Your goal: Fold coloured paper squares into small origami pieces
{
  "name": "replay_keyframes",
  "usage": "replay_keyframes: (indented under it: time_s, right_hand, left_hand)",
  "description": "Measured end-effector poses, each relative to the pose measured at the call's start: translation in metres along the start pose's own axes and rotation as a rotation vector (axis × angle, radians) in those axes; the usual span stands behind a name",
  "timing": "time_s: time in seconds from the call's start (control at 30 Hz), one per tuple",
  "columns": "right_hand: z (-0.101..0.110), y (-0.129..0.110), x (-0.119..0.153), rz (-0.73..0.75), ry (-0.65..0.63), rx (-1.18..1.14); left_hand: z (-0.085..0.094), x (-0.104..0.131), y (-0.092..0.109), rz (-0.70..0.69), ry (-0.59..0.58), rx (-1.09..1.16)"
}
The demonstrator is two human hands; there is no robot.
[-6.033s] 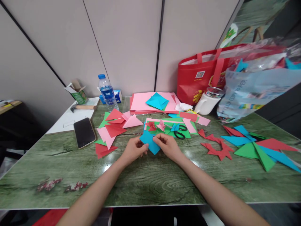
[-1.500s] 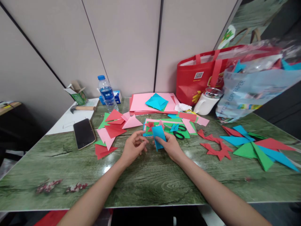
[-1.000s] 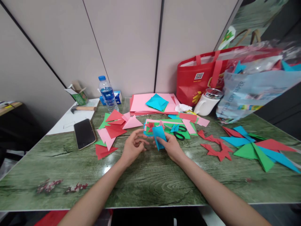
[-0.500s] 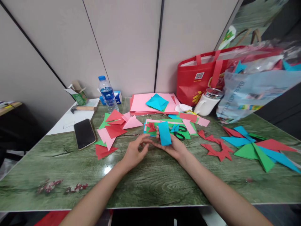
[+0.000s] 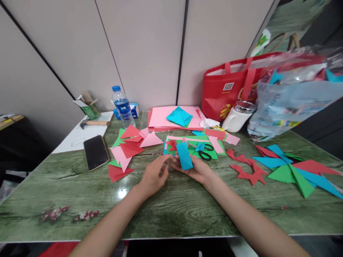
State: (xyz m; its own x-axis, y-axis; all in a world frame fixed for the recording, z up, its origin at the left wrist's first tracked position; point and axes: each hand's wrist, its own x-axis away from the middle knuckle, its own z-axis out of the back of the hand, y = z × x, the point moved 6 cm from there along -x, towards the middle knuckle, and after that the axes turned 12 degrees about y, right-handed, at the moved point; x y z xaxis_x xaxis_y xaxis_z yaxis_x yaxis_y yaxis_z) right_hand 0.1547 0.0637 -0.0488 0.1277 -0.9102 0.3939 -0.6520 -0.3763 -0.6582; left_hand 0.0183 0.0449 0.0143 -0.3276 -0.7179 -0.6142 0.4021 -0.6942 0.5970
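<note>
A blue folded paper strip (image 5: 184,156) is held slightly tilted in my right hand (image 5: 198,167), whose fingers are partly hidden behind it. To its left, my left hand (image 5: 155,174) is half curled, thumb apart from the fingers, with nothing in it. Its fingertips come close to those of the right hand. Just beyond the hands lie stacked coloured sheets (image 5: 213,154), with black-handled scissors (image 5: 205,156), a small red folded piece (image 5: 172,145) and a small blue one (image 5: 199,146) on top.
Left of the hands are red, pink and green paper pieces (image 5: 131,148), a phone (image 5: 95,152), a hammer (image 5: 94,123) and a water bottle (image 5: 123,107). On the right are a red paper ring (image 5: 253,173), folded shapes (image 5: 291,173), a white mug (image 5: 237,117) and a red bag (image 5: 214,91).
The blue paper strip in my right hand has moved slightly left and down, and tilted more. My left hand has drawn slightly down, a little apart from the right fingers.
</note>
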Motion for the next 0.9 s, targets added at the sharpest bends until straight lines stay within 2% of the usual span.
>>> replay_keyframes:
  time_s: [0.23,0.33,0.47,0.53,0.6,0.7,0.83,0.9]
  right_hand:
    - [-0.004,0.005,0.003,-0.069,0.013,0.006]
    - [-0.008,0.006,0.005,-0.1,-0.05,0.033]
    - [-0.011,0.007,0.008,-0.108,-0.104,0.076]
    - [-0.011,0.007,0.008,-0.092,-0.085,0.102]
    - [-0.011,0.008,0.009,-0.066,-0.059,0.154]
    - [-0.012,0.008,0.011,0.02,0.005,0.286]
    - [-0.017,-0.001,0.013,0.291,0.042,0.491]
    - [-0.018,-0.006,0.014,0.41,0.067,0.568]
  left_hand:
    - [-0.001,0.002,-0.004,0.023,0.008,0.01]
    - [0.0,0.001,-0.006,0.05,0.007,0.033]
    - [-0.003,0.0,-0.005,0.012,-0.041,0.012]
    - [-0.002,-0.001,-0.004,-0.001,-0.019,-0.002]
    - [0.004,-0.003,0.0,-0.037,0.05,-0.024]
    - [0.014,-0.005,0.014,-0.169,0.143,-0.074]
    - [0.008,-0.005,0.027,-0.306,-0.002,-0.127]
    - [0.007,-0.005,0.027,-0.321,-0.004,-0.147]
